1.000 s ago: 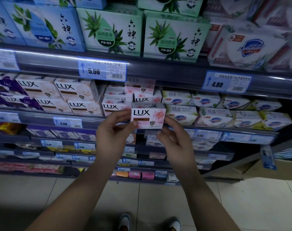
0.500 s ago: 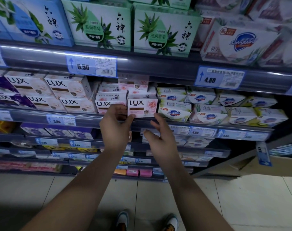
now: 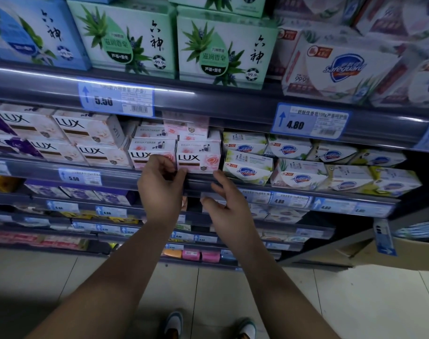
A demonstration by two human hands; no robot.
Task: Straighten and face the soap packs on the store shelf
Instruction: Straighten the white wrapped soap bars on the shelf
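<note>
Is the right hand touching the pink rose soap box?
Apart. The head view shows the right hand open below the shelf edge, with dark rail between its fingertips and the pink rose soap box.

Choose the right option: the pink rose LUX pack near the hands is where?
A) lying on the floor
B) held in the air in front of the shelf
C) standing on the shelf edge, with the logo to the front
C: the pink rose LUX pack stands on the shelf, logo forward, with the left hand at its lower left corner and the right hand open below it.
</note>
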